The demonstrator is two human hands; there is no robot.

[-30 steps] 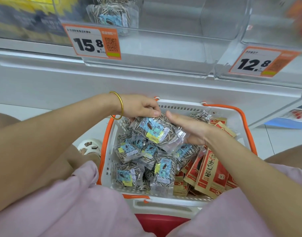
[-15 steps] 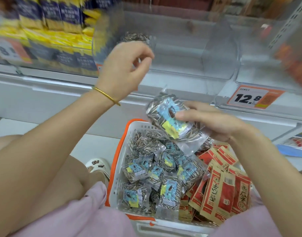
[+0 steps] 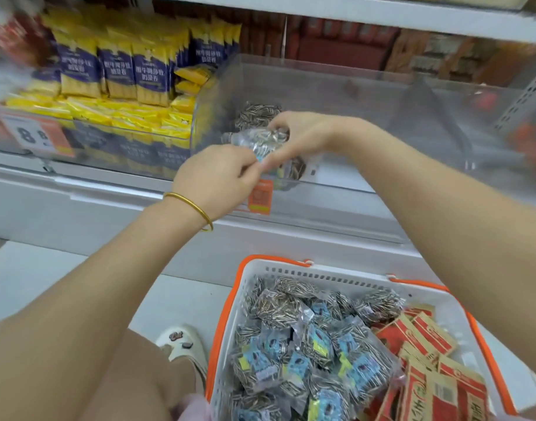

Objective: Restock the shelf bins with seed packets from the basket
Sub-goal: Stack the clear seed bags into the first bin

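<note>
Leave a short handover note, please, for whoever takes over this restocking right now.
Left hand: pinches the lower edge of a seed packet.
Right hand: grips the same packet from above.
The packet is at the front of the clear bin, not yet released.
Done: a few packets lie in the bin.
Left: drop this one in, then move the basket packets out of the basket.

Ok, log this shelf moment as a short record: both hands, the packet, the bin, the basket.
left hand: pinches lower edge of clear packet of striped sunflower seeds
right hand: grips same packet from above
packet: at the clear plastic shelf bin
bin contents: other striped seed packets
basket: white plastic basket with orange rim, holding blue-labelled seed packets and red-and-tan packets
</note>
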